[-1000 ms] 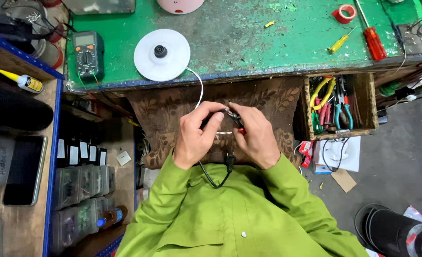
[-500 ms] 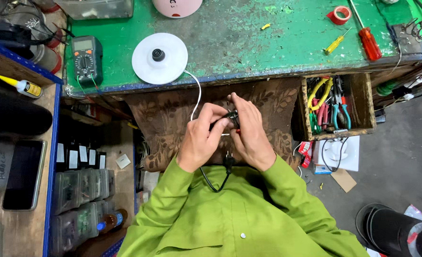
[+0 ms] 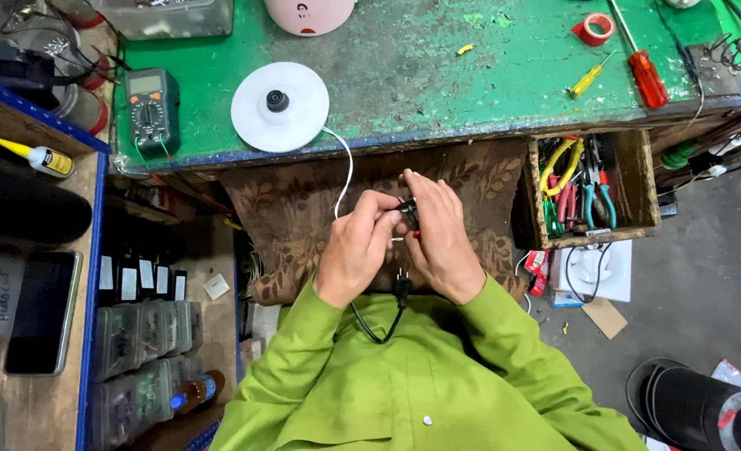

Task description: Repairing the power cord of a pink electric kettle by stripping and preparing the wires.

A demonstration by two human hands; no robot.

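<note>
Hands: left hand [image 3: 358, 246] and right hand [image 3: 437, 238] are held together, pinched on white cord [image 3: 343, 179] end.
Risk: cord may be tugged, dragging white round base [image 3: 279, 106] off worktop [image 3: 437, 75].

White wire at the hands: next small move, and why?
Probably keep the left hand steady and let the right hand work the small dark tool on the white wire end. Both hands meet there, pinched close over the brown cloth; the wire runs to the white round base, so slack looks limited.
</note>
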